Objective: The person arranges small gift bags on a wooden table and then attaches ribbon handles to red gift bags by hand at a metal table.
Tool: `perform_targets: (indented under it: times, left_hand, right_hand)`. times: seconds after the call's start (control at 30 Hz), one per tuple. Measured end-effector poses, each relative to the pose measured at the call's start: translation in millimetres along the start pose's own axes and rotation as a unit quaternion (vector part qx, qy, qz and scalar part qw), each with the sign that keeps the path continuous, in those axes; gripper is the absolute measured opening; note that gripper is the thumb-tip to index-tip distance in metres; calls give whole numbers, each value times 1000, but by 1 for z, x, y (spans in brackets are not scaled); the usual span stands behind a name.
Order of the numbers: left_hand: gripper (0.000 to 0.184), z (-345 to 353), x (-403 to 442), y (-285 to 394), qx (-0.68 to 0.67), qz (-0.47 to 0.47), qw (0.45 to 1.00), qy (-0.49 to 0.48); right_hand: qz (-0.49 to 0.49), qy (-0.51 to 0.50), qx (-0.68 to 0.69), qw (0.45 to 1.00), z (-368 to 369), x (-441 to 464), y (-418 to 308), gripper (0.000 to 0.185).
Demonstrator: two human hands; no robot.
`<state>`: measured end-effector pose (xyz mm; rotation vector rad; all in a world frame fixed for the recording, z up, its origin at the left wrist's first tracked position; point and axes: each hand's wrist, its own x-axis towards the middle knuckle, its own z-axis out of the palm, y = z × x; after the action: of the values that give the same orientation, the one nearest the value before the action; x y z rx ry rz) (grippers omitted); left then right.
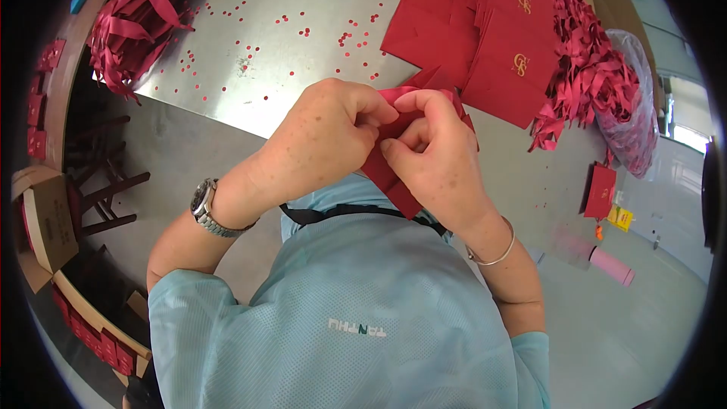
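Note:
A red paper bag (391,188) hangs tilted in front of my waist, partly covered by my hands. A brighter red ribbon (391,95) shows at its upper edge, between my fingertips. My left hand (327,123) is closed in a pinch on the ribbon from the left. On the right, my right hand (443,163) also pinches at the ribbon, thumb and forefinger curled together. The fingertips of both hands nearly meet, and the exact grip points are partly hidden. Just beyond them, flat red bags (506,68) with gold lettering lie stacked on the metal table.
Red ribbon-handled bags (142,19) are heaped at the table's far left. Small red paper dots (304,32) are scattered over the metal table (250,110). A clear plastic bag (632,117) hangs beside more ribbons (587,68) at right. Stools (106,189) and a cardboard box (51,220) stand left.

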<state>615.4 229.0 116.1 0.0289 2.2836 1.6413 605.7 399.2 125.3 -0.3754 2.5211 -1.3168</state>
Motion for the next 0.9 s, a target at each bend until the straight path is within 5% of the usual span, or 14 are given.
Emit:
perform_targets:
  times: [0.2, 0.37, 0.5, 0.57, 0.83, 0.9]
  left_hand:
    - [14, 8, -5, 4, 97, 107, 989, 17]
    - [17, 9, -7, 0, -61, 40, 997, 3]
    - [18, 3, 1, -4, -38, 20, 999, -27]
    - [13, 3, 6, -12, 46, 164, 981, -91]
    - [9, 5, 9, -8, 112, 183, 967, -139]
    - [9, 4, 10, -6, 128, 186, 963, -145]
  right_hand:
    - [9, -62, 34, 997, -4, 2, 8, 30]
    - [-53, -10, -23, 998, -2, -17, 11, 27]
    - [-127, 22, -74, 989, 5, -27, 27, 26]
    - [-142, 23, -74, 987, 5, -28, 29, 26]
    - [-222, 57, -81, 970, 1, -34, 36, 29]
    - [-261, 44, -257, 929, -11, -43, 23, 46]
